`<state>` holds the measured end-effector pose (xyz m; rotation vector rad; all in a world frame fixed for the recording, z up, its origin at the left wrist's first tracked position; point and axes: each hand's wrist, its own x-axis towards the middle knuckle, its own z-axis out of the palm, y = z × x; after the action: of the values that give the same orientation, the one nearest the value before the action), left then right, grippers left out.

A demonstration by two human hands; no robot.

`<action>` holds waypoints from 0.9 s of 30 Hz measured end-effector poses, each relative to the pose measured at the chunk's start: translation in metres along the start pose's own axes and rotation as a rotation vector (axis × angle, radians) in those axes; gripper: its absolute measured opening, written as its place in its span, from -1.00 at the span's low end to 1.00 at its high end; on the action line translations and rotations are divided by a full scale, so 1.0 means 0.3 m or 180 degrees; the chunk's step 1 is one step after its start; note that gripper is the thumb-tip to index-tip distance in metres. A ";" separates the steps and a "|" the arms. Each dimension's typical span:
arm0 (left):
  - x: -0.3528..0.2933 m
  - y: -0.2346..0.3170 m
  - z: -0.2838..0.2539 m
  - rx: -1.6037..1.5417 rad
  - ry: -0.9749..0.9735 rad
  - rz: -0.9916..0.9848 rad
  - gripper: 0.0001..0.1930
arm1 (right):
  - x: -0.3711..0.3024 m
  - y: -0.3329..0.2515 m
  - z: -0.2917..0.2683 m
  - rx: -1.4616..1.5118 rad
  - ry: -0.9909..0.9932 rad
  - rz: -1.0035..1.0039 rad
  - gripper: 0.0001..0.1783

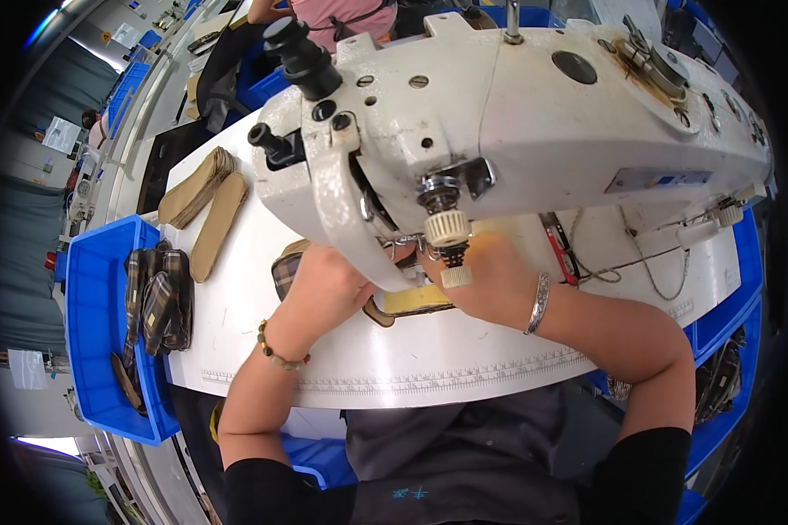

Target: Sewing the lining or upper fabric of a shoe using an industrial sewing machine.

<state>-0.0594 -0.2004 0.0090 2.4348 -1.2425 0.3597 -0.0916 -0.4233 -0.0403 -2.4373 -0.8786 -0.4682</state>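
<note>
A white sewing machine [534, 114] spans the top of the work table, its head right over my hands. Under it lies a plaid cloth slipper [286, 271] with a tan edge and a yellow inner face. My left hand [324, 284] is closed on the slipper's left part, a beaded bracelet on the wrist. From the other side my right hand [490, 278], with a silver bangle, grips the same slipper close to the needle area. The machine's head and knobs hide the needle and most of my fingertips.
Tan insoles [217, 227] lie at the table's far left. A blue bin [105, 324] at the left edge holds plaid slippers [168, 297]. Right of the machine head are red-handled snips [559, 249] and a loose cord [648, 262]. A ruler strip [394, 382] follows the near edge. Another person [346, 19] sits beyond.
</note>
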 end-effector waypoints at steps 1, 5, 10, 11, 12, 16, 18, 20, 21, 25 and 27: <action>0.001 -0.003 0.004 -0.0001 0.0008 -0.0010 -0.77 | 0.004 0.011 -0.003 0.0038 -0.0108 0.0038 -0.89; 0.004 -0.018 0.013 0.0182 0.0027 -0.0040 -0.82 | 0.010 0.021 0.003 0.0055 -0.0351 0.0033 -0.90; -0.011 -0.024 0.034 0.0240 -0.0067 -0.0437 -0.74 | 0.013 0.021 -0.005 -0.0141 -0.0380 0.0116 -0.89; -0.004 -0.021 0.032 0.0132 0.0038 -0.0524 -0.79 | 0.014 0.017 -0.008 -0.0189 -0.0385 0.0234 -0.89; 0.000 -0.022 0.033 0.0014 0.0140 -0.0598 -0.84 | 0.015 0.011 -0.017 -0.0193 -0.0394 0.0231 -0.89; -0.001 -0.025 0.039 -0.0093 0.0107 -0.0788 -0.87 | 0.013 0.010 -0.009 0.0097 -0.0215 0.0423 -0.83; 0.006 -0.015 0.028 -0.0235 0.0099 -0.0919 -0.86 | 0.014 0.010 -0.001 0.0157 -0.0044 0.0327 -0.81; 0.010 -0.016 0.029 -0.0315 0.0123 -0.0953 -0.86 | 0.023 0.000 0.001 0.0024 0.0087 0.0110 -0.79; 0.012 -0.016 0.030 -0.0395 0.0139 -0.0974 -0.86 | 0.022 0.003 0.007 0.0015 0.0081 0.0108 -0.79; 0.019 -0.005 0.014 -0.0313 0.0000 -0.1028 -0.85 | 0.018 0.017 0.043 0.0066 0.0291 -0.0132 -0.83; 0.020 -0.001 0.009 -0.0359 -0.0038 -0.1081 -0.84 | 0.015 0.012 0.050 0.0456 0.0320 0.0188 -0.83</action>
<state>-0.0556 -0.2059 0.0090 2.4915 -0.8068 0.1731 -0.0835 -0.4150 -0.0516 -2.2818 -0.7691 -0.4848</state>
